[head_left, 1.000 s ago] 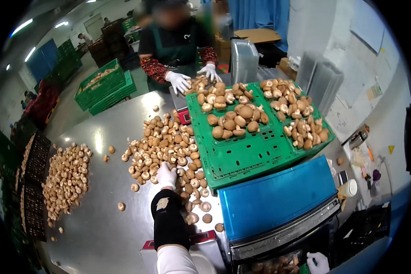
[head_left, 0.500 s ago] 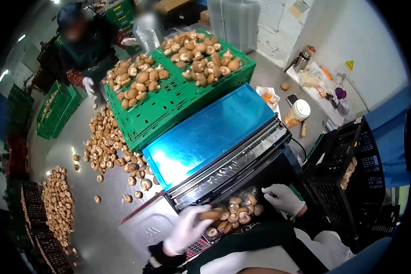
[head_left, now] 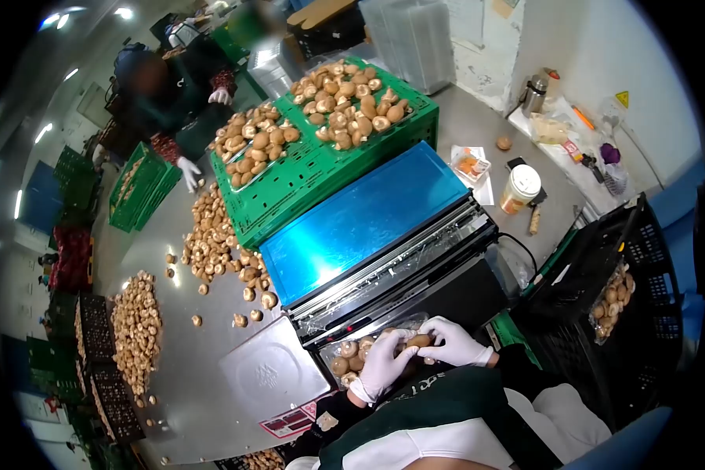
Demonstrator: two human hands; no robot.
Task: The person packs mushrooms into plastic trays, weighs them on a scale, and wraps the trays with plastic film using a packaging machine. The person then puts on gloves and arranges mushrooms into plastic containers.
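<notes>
My left hand (head_left: 382,363), in a white glove, has its fingers and thumb closed at the near side of a brown mushroom (head_left: 420,341). My right hand (head_left: 456,345), gloved as well, pinches the same mushroom from the other side. Both hands are over a clear pack of mushrooms (head_left: 348,360) in front of my body, partly hidden by my left hand. Behind it stands a wrapping machine with a blue top (head_left: 360,235) and clear film along its front. A weighing scale (head_left: 274,368) lies to the left.
A green crate (head_left: 321,172) bears mushroom packs behind the machine. Loose mushrooms (head_left: 211,235) are heaped on the metal table. A black crate (head_left: 564,298) with a mushroom pack stands right, near a paper cup (head_left: 521,188). Across the table is a person (head_left: 176,110) with gloved hands.
My right hand has moved left to meet my left hand, which has moved right with a mushroom. My head view has shifted, so the scene sits further right.
</notes>
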